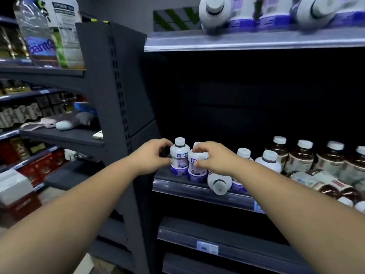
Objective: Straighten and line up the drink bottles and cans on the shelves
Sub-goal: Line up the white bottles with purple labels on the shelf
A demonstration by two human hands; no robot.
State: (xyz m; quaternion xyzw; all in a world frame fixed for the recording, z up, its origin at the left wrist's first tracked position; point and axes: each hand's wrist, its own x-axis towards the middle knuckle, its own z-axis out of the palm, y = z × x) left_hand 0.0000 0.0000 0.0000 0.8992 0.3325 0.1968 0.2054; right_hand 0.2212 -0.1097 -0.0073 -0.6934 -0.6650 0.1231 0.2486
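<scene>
The middle shelf (177,181) spans your view from 9 to 3 o'clock, and you work at its left end. Toward 3 o'clock stand four dark brown bottles (301,155) with white caps, upright in a row, and in front of them at least two more of the same kind lie tipped over (324,184) (blur hides any others). Of the small white bottles with purple bases, I count five upright and one on its side (218,182), cap toward you, at the shelf lip. Your left hand (152,157) cups the leftmost white bottle (179,157), thumb and fingers touching its side. Your right hand (213,158) is closed around the neighbouring white bottle (196,167), covering its cap. At 12 to 1 o'clock, on the upper shelf (246,39), two white bottles lie toppled.
</scene>
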